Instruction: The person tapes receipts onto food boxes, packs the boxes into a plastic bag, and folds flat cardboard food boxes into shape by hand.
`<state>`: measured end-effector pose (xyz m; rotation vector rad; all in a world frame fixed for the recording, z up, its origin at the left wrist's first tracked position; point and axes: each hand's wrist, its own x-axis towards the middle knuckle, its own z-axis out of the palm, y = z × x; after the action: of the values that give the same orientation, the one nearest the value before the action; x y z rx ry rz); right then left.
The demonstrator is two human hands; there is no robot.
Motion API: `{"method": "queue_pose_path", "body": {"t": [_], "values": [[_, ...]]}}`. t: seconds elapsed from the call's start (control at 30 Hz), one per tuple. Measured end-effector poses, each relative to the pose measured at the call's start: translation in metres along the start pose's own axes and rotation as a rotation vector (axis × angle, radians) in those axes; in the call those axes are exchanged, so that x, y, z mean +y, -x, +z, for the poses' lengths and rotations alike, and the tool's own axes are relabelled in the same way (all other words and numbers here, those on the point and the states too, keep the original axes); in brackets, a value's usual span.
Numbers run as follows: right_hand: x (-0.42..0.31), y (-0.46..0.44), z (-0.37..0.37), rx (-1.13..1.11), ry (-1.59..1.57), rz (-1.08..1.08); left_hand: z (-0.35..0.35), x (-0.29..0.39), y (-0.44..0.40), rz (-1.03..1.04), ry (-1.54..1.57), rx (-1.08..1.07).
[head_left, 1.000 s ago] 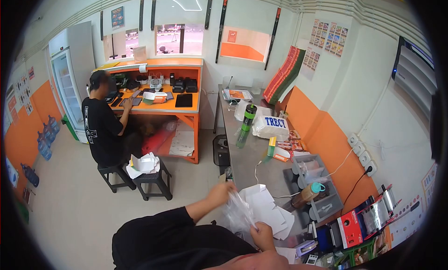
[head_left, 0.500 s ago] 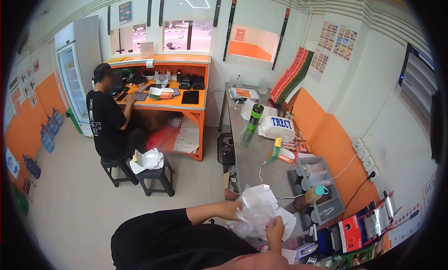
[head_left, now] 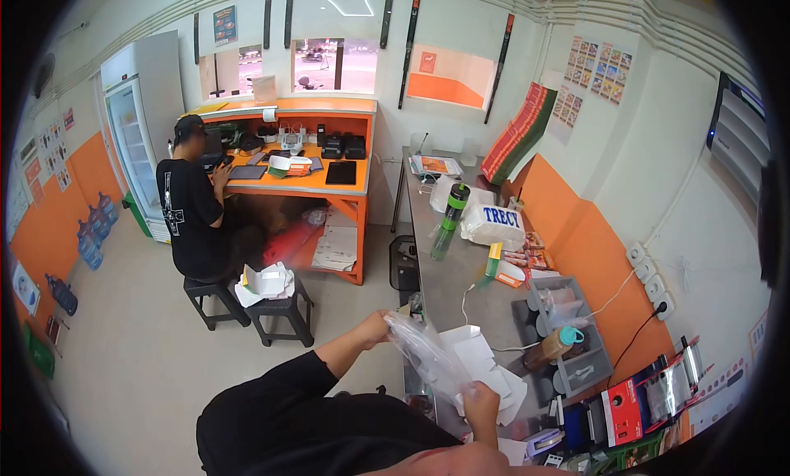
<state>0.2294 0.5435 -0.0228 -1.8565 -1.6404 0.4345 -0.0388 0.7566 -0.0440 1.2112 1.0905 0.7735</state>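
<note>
A clear plastic bag (head_left: 429,354) is stretched between my two hands over the near edge of the steel counter. My left hand (head_left: 375,329) is closed on its upper left end. The lower right end is gripped by my right hand (head_left: 480,402). Behind the bag, partly covered by it, white unfolded cardboard boxes (head_left: 477,352) lie on the counter. A brown bottle with a turquoise lid (head_left: 553,347) stands to the right of them, beside a grey divided tray (head_left: 594,357).
The steel counter (head_left: 440,291) also bears a green and black bottle (head_left: 452,208) and a white TRECY pack (head_left: 494,225). A person in black (head_left: 188,217) sits at an orange desk (head_left: 317,180). Cardboard boxes lie on a black stool (head_left: 281,309). A red sealing machine (head_left: 623,414) is at right.
The bag was bunched low between my hands and is now drawn out long. My left hand has moved up and to the left. The camera view has shifted slightly.
</note>
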Motion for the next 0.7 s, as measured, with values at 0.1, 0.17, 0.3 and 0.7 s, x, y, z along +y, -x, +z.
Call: {"method": "queue_pose_path", "body": {"t": [0.1, 0.17, 0.3, 0.7], "values": [[0.053, -0.012, 0.016, 0.428, 0.106, -0.060, 0.020, 0.018, 0.023, -0.170, 0.322, -0.177], [0.067, -0.016, 0.009, 0.661, -0.723, 0.413, 0.030, 0.009, 0.025, -0.202, 0.209, -0.231], [0.036, -0.012, -0.023, 0.786, -1.467, 0.509, 0.049, -0.017, 0.030, 0.546, -0.465, -0.291], [0.025, -0.010, -0.047, 0.760, -0.595, 0.202, 0.064, 0.015, 0.020, 0.314, -0.691, -0.016]]}}
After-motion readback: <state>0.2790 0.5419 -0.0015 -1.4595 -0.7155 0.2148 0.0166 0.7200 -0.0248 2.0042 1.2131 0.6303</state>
